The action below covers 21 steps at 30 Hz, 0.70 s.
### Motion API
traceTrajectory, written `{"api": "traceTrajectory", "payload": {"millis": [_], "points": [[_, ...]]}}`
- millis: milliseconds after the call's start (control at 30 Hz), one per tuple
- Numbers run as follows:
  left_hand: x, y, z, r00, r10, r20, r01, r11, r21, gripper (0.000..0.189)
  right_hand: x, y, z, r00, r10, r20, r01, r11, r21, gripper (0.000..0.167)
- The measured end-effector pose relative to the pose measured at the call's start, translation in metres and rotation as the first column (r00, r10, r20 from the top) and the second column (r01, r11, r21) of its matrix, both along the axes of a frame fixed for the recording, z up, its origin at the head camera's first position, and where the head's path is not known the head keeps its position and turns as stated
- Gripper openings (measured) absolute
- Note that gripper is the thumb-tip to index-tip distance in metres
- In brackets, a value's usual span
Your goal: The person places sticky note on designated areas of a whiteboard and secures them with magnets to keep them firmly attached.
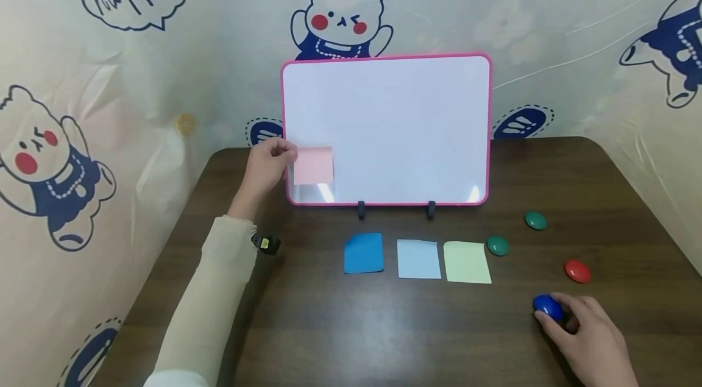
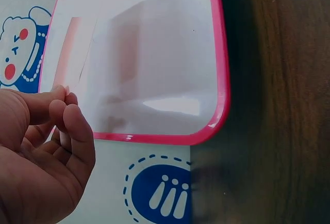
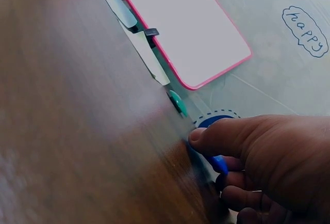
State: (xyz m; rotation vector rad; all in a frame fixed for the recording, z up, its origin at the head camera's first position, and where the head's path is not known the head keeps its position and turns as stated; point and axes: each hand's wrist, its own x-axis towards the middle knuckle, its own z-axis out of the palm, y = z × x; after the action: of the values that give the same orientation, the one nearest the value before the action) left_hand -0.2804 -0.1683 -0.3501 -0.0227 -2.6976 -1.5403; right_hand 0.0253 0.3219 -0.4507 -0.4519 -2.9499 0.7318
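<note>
My left hand (image 1: 267, 164) pinches a pink sticky note (image 1: 314, 166) by its left edge, in front of the lower left corner of a pink-framed whiteboard (image 1: 395, 125). In the left wrist view the note (image 2: 69, 53) stands out at an angle from the board, with thumb and fingertip meeting at its edge. Low on the right side of the table, my right hand (image 1: 595, 338) holds a round, glossy blue magnet (image 1: 548, 306) between thumb and fingers. From the right wrist, the thumb covers much of the blue magnet (image 3: 220, 164).
Dark blue (image 1: 364, 253), light blue (image 1: 419, 259) and pale green (image 1: 468, 262) sticky notes lie in a row before the board. Two green magnets (image 1: 535, 220) and a red magnet (image 1: 577, 271) lie to the right. Small black feet (image 1: 361, 210) support the board on the brown table (image 1: 351, 338).
</note>
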Motion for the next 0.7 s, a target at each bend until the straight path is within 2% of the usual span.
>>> {"api": "traceTrajectory", "payload": {"millis": [467,700], "points": [[-0.017,0.006,0.007,0.999,-0.007,-0.032,0.006,1.0,-0.028,0.021,0.0,-0.001,-0.001,1.0,-0.014,-0.009,0.014,1.0,-0.005,0.05],[-0.029,0.008,0.015,0.999,-0.007,-0.047,0.005,0.999,-0.034,0.019,0.002,-0.002,-0.003,0.999,-0.012,-0.044,0.013,1.0,0.008,0.046]]}}
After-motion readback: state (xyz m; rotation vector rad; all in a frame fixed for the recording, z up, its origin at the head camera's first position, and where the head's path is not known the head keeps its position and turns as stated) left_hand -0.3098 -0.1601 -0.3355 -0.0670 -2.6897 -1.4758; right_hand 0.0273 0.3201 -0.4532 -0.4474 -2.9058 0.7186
